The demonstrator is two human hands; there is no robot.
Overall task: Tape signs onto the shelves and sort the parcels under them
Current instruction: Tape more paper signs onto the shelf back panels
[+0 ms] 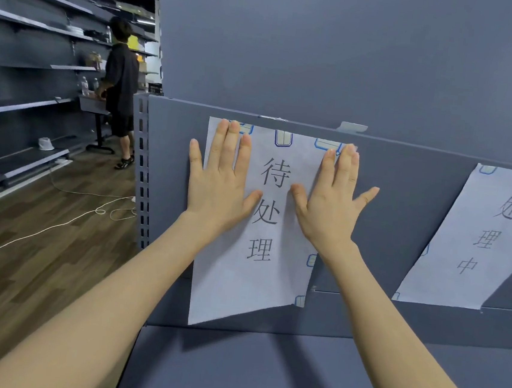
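Note:
A white paper sign (259,275) printed with three black characters hangs on the grey back panel (399,182) of the shelf unit. Blue-edged tape pieces (283,138) sit along its top edge and right side. My left hand (218,184) lies flat with straight fingers on the sign's upper left part. My right hand (330,201) presses flat on its upper right part. The sign's lower left corner hangs below the panel, over the shelf board (262,376). A second white sign (475,246) with three characters is taped to the same panel at the right.
A perforated grey upright (142,176) marks the unit's left end. Left of it runs an aisle with wooden floor (38,266), white cables (58,224) and long grey shelves (22,105). A person in dark clothes (121,87) stands far down the aisle.

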